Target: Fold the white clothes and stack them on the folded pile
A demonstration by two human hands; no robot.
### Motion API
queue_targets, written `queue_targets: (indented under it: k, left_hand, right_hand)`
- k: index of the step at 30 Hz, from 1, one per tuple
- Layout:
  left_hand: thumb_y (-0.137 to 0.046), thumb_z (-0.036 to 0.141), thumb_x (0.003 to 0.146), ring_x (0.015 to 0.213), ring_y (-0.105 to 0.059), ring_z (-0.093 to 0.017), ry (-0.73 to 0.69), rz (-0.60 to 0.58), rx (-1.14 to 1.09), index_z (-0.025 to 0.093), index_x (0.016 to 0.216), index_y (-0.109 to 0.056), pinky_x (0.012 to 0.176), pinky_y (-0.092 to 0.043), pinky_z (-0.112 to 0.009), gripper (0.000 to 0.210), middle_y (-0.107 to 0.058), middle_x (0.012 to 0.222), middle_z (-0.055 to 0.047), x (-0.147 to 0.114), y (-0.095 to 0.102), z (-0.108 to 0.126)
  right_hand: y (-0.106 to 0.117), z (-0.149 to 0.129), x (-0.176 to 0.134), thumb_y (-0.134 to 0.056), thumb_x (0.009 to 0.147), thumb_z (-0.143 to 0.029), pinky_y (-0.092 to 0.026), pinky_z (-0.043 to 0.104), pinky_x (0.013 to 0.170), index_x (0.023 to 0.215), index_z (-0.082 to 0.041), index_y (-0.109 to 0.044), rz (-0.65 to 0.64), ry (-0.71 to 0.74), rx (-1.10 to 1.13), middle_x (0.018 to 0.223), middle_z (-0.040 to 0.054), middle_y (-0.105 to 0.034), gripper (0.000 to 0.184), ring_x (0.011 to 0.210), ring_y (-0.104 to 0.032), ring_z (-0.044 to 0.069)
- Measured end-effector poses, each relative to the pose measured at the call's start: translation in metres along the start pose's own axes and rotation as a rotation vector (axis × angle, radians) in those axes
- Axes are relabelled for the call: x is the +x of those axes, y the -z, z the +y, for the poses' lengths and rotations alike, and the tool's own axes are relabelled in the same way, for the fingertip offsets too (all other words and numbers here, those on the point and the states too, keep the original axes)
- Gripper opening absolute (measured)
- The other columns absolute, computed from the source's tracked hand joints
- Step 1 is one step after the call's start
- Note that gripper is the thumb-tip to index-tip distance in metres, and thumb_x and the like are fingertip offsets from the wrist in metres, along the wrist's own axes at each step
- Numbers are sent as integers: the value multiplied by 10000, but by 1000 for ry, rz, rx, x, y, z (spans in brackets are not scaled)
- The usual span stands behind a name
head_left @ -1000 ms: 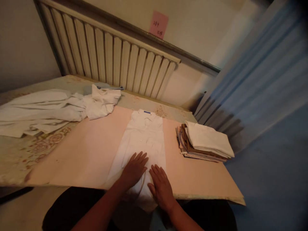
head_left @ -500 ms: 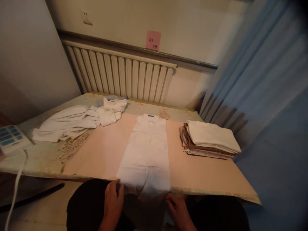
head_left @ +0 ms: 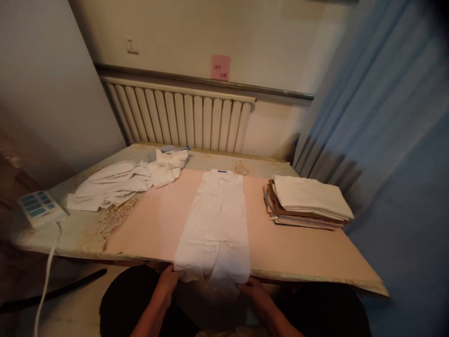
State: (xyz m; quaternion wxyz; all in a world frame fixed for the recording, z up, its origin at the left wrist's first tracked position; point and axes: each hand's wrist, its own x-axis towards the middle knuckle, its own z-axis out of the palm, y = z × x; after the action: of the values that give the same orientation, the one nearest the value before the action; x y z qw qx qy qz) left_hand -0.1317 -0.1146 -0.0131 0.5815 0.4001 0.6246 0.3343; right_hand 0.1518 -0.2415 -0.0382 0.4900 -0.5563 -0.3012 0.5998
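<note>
A white collared shirt (head_left: 219, 213), folded into a long strip, lies lengthwise on a pink sheet (head_left: 154, 224). Its collar, with a dark blue label, points to the far side, and the hem droops over the table's front edge. My left hand (head_left: 170, 279) pinches the hem's left corner between thumb and fingers. At the right corner, my right hand (head_left: 253, 286) is closed on the hem too, its fingertips partly hidden by the cloth.
Right of the shirt is a stack of folded clothes (head_left: 310, 201), white on top. A crumpled white garment (head_left: 119, 182) lies at the left. A power strip (head_left: 42, 208) with a white cord sits on the left corner. A radiator (head_left: 182, 112) and blue curtain (head_left: 354, 135) border the table.
My left hand has moved from beside the hem to grip its left corner. My right hand has closed on the right corner. The view has shifted slightly.
</note>
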Motion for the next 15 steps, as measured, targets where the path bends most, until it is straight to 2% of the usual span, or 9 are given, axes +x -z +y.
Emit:
queue_targets:
  k: [3,5,8,11,13,15]
  left_hand:
    - [-675,199,656,671,-690,-244,77,-163,-110,139,798,-675,697,-538,-357,154,-721,683,-61,-14,0,5]
    - [-725,276,654,670,-688,-244,135,-254,-217,130,833,-685,685,-529,-344,235,-728,716,-69,-27,1,9]
    - [-791,354,616,657,-673,-229,169,-299,-329,116,887,-692,642,-508,-312,374,-735,765,-82,-48,3,20]
    - [-814,366,609,693,-673,-236,164,-409,-402,105,962,-693,659,-501,-316,456,-738,821,-98,-69,4,30]
    - [-815,337,619,718,-676,-248,172,-508,-445,103,1001,-694,688,-502,-330,465,-737,821,-100,-84,6,34]
    - [-807,305,636,728,-677,-251,188,-559,-475,101,1015,-699,702,-500,-334,444,-737,820,-104,-97,10,36]
  right_hand:
    - [-9,-6,-9,-776,620,-373,-457,410,834,921,-113,-721,-90,1,185,829,101,-731,402,803,-670,270]
    - [-15,-13,-20,-758,659,-359,-451,408,859,962,-105,-711,-152,8,309,878,115,-730,398,836,-670,266]
    - [-22,-26,-38,-712,729,-369,-451,404,868,1053,-101,-682,-193,-15,428,963,133,-719,423,876,-664,264]
    - [-28,-35,-52,-707,730,-387,-453,415,871,1125,-98,-649,-229,-50,460,995,140,-710,493,892,-660,274]
    - [-31,-39,-59,-730,693,-408,-451,434,880,1128,-94,-646,-261,-92,430,984,140,-710,543,922,-652,295]
    - [-34,-43,-65,-744,662,-441,-450,452,885,1119,-99,-650,-266,-129,378,970,138,-711,579,959,-640,316]
